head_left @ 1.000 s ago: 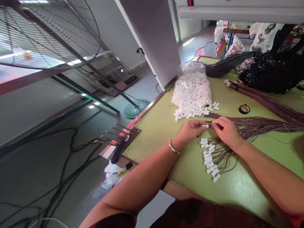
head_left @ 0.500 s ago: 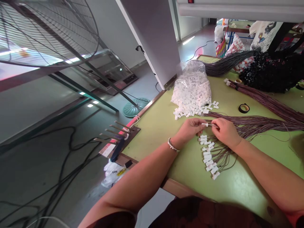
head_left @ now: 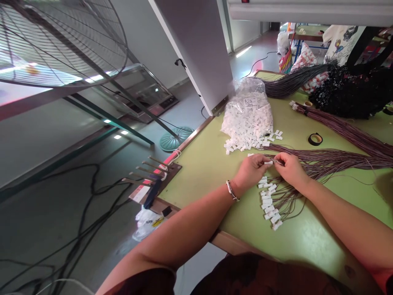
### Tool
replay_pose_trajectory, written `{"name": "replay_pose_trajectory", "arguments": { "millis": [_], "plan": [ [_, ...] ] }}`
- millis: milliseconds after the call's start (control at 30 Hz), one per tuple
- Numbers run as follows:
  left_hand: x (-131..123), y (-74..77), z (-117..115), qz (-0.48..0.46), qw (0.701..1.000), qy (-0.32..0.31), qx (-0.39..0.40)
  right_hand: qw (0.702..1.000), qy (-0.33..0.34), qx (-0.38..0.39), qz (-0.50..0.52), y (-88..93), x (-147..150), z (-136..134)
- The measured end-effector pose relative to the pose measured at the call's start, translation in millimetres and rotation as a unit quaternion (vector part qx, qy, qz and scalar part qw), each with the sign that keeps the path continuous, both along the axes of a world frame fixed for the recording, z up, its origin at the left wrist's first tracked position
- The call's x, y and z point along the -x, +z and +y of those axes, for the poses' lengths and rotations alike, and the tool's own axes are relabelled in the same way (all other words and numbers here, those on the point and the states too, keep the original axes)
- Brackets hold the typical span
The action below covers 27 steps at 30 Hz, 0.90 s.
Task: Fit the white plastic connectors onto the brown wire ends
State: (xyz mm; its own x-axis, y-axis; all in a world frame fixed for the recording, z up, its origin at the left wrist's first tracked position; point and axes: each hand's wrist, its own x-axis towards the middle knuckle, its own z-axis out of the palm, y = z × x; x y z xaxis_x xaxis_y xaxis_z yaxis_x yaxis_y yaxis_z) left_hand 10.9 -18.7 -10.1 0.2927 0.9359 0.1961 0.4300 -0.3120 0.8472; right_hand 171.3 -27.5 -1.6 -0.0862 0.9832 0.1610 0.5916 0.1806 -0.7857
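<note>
My left hand (head_left: 252, 171) is closed, pinching a small white plastic connector (head_left: 268, 162) between thumb and fingers. Just to its right, my right hand (head_left: 287, 166) grips thin brown wires at the connector's end. How far the wire ends sit inside the connector is hidden by my fingers. Below both hands, a row of white connectors with wires attached (head_left: 267, 201) runs down the green table. A long bundle of brown wires (head_left: 325, 157) stretches off to the right. Beyond my hands, loose white connectors (head_left: 242, 143) spill from a clear plastic bag (head_left: 248, 107).
A roll of black tape (head_left: 315, 139) lies right of the bag. A second tied wire bundle (head_left: 340, 125) and a black heap (head_left: 353, 94) are at the back right. A rack with metal prongs (head_left: 156, 176) sits on the table's left edge. A caged fan (head_left: 61, 41) stands at upper left.
My left hand has moved slightly right, with the connector closer to my right hand. Another white piece now shows behind my left hand. My right hand has barely shifted.
</note>
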Motion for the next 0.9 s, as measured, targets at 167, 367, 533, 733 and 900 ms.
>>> {"name": "replay_pose_trajectory", "arguments": {
  "millis": [167, 367, 533, 733, 900],
  "plan": [
    [-4, 0.5, -2, 0.019, 0.999, 0.006, -0.045, 1.000, -0.001, -0.006, -0.006, -2.0, 0, 0],
    [9, 0.1, 3, -0.012, 0.997, -0.043, 0.057, 0.998, 0.003, 0.053, 0.044, 5.4, -4, 1],
    [24, 15.2, 2, 0.059, 0.983, -0.174, 0.018, 0.980, 0.011, 0.086, 0.181, 13.3, -13, 3],
    [13, 33.3, -22, 0.165, 0.930, -0.317, -0.082, 0.942, -0.055, 0.076, 0.323, 16.6, -17, 7],
    [11, 27.7, -19, 0.116, 0.946, -0.302, -0.035, 0.909, 0.027, 0.257, 0.328, 24.2, -26, 19]
  ]
}}
